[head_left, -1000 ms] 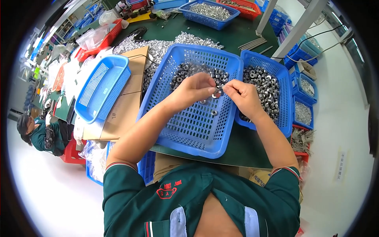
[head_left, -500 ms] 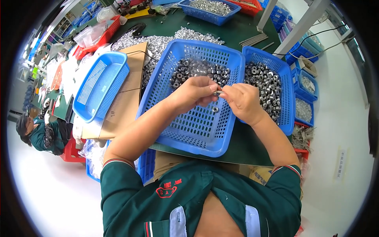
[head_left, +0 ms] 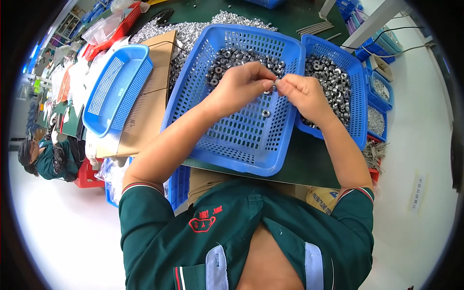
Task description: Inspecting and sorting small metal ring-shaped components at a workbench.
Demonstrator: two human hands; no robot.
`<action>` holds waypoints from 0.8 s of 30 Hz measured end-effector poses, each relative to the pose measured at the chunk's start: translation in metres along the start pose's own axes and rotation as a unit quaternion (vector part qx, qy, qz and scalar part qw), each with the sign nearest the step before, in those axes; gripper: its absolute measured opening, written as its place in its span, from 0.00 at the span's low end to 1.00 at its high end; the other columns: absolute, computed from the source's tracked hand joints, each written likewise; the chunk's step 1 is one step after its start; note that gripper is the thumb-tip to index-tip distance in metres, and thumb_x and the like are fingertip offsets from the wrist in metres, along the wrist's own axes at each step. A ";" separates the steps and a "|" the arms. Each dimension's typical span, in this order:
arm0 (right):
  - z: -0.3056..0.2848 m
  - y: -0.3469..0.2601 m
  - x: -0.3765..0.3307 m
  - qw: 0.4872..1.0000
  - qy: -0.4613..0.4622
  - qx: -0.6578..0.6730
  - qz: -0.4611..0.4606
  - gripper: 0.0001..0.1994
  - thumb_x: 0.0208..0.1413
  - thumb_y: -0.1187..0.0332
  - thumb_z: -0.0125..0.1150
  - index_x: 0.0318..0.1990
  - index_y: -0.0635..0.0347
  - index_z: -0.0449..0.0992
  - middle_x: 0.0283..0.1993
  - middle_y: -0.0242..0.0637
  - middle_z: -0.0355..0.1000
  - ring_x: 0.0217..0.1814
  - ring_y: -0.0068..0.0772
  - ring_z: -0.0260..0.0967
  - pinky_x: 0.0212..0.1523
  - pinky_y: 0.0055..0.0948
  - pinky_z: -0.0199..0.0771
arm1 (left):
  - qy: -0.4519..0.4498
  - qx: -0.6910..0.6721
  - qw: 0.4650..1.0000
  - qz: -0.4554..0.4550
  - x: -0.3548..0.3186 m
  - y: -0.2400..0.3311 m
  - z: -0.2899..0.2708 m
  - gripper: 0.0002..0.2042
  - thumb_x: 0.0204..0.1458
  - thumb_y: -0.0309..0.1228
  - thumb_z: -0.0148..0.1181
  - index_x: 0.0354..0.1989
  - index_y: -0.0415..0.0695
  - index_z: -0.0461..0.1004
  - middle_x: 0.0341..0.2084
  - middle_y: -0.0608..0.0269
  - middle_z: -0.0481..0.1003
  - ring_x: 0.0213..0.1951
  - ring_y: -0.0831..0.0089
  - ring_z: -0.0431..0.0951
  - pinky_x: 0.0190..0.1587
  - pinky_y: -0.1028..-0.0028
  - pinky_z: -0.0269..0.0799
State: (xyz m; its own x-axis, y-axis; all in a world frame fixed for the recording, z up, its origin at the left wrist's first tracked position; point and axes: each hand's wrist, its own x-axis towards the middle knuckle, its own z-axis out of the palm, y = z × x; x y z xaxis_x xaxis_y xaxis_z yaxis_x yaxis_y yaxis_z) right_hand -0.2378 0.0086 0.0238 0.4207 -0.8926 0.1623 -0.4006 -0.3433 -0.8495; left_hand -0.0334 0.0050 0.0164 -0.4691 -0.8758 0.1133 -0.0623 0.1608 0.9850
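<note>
Over the large blue basket (head_left: pixel 227 166), my two hands meet with fingertips pinched together. My left hand (head_left: pixel 241 87) and my right hand (head_left: pixel 307 96) close on a small greyish metal piece (head_left: pixel 277 83), mostly hidden by the fingers. Beneath them, dark and silvery metal rings (head_left: pixel 232 57) are heaped at the basket's far end. A single ring (head_left: pixel 266 113) lies apart on the bare mesh nearer me. To the right, a second blue basket (head_left: pixel 360 130) is filled with similar rings; my right wrist passes over its near left side.
Shiny small parts (head_left: pixel 159 36) are piled loose behind the basket. An empty light-blue basket (head_left: pixel 92 113) sits on cardboard (head_left: pixel 145 116) at left. Metal rods (head_left: pixel 314 28) lie far right beside a white post (head_left: pixel 374 29). Another person (head_left: pixel 48 157) sits at far left.
The whole view has shifted, so the baskets appear higher. Relative to the large basket, my joined hands have moved slightly farther from me and to the right. Both stay pinched.
</note>
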 end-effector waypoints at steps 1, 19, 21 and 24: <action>-0.001 -0.001 0.001 1.000 -0.003 0.018 0.015 0.16 0.58 0.59 0.55 0.26 0.63 0.74 0.17 0.32 0.65 0.21 0.19 0.60 0.23 0.23 0.60 | -0.002 -0.072 0.997 -0.031 0.002 0.001 -0.002 0.09 0.57 0.28 0.54 0.44 0.37 0.71 0.31 0.65 0.74 0.28 0.85 0.67 0.30 0.83 0.64; 0.004 0.001 -0.002 0.997 0.075 0.006 0.003 0.16 0.60 0.58 0.54 0.29 0.64 0.74 0.16 0.36 0.66 0.20 0.20 0.61 0.23 0.24 0.62 | -0.180 0.477 0.857 -0.075 0.000 -0.068 0.026 0.14 0.48 0.32 0.60 0.44 0.47 0.70 0.27 0.52 0.76 0.32 0.56 0.78 0.35 0.61 0.72; 0.005 0.001 0.000 0.997 0.075 0.000 -0.011 0.15 0.59 0.59 0.55 0.29 0.63 0.74 0.15 0.35 0.64 0.18 0.19 0.59 0.21 0.24 0.60 | -0.110 0.297 0.948 -0.025 0.004 -0.088 0.012 0.11 0.52 0.31 0.57 0.42 0.43 0.69 0.25 0.56 0.76 0.29 0.65 0.78 0.32 0.66 0.72; 0.009 0.009 -0.006 0.992 0.117 0.009 -0.034 0.12 0.58 0.61 0.57 0.30 0.61 0.75 0.13 0.32 0.60 0.16 0.17 0.56 0.19 0.24 0.58 | -0.087 -0.201 0.951 -0.217 0.016 -0.033 -0.003 0.08 0.55 0.28 0.53 0.42 0.42 0.68 0.28 0.63 0.72 0.21 0.81 0.63 0.22 0.81 0.57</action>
State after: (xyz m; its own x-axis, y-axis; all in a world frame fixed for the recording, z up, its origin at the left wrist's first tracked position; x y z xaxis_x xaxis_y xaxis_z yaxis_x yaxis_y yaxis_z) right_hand -0.2365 0.0131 0.0111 0.2449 -0.9117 0.3300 -0.3616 -0.4017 -0.8413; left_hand -0.0361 -0.0161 -0.0135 -0.6167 -0.7264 -0.3034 0.0432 -0.4160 0.9083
